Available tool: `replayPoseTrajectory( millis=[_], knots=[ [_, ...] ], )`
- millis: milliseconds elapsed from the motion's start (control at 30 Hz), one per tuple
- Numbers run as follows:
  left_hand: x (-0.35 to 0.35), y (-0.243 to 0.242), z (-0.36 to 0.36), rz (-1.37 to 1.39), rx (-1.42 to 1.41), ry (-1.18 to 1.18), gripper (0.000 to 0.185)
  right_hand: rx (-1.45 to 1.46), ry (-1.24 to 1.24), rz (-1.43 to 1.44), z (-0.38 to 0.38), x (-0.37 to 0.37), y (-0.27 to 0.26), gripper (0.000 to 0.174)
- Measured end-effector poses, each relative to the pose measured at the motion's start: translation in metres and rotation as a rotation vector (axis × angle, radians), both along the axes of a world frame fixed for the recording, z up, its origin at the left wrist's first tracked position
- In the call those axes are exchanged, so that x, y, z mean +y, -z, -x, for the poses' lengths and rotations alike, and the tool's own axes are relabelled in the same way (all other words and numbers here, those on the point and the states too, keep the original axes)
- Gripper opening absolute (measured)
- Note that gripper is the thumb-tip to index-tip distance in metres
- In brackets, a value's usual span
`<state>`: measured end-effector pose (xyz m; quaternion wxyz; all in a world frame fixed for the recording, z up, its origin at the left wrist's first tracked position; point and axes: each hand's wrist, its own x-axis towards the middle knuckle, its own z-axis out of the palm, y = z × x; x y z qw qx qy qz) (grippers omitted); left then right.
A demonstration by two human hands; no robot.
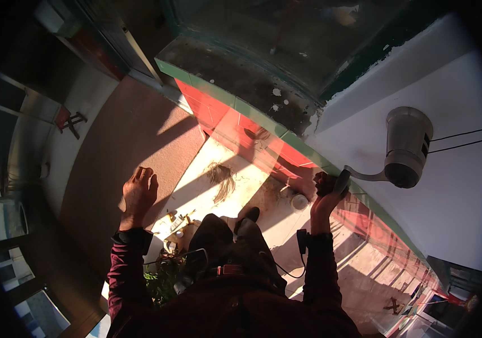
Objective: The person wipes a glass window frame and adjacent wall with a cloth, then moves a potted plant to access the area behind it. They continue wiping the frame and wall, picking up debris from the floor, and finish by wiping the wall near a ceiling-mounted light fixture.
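Note:
My right hand (327, 196) is closed around the dark handle (342, 179) of a tool whose curved metal arm runs to a grey cylindrical head (408, 145) in front of the white wall (444, 190). That looks like a paint roller, but its exact kind is unclear. My left hand (139, 194) hangs in the air over the floor, back upward, with fingers loosely bent and nothing visible in it. Both wrists wear dark bands, and cables run near my waist.
A green-edged ledge (266, 122) with pale spots tops the red tiled wall (211, 110). Near my feet are a round whitish container (299, 202), small items and a green plant (160, 285). A small red stool (65, 120) stands far left.

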<state>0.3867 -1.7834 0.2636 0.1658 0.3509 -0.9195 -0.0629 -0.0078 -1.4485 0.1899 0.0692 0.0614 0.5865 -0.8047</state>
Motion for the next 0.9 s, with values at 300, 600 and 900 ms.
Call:
replayPoseTrajectory(
  millis=[300, 600, 900],
  knots=[
    [-0.119, -0.061, 0.107, 0.081, 0.168, 0.335, 0.008, -0.03, 0.158, 0.052, -0.011, -0.03, 0.042, 0.036],
    [-0.209, -0.089, 0.224, 0.187, 0.22, 0.826, 0.005, 0.034, 0.2, 0.032, -0.057, -0.167, 0.062, 0.035],
    [-0.236, -0.049, 0.282, 0.203, 0.069, 1.028, 0.012, -0.028, 0.097, 0.071, -0.086, -0.219, 0.04, 0.036]
  ],
)
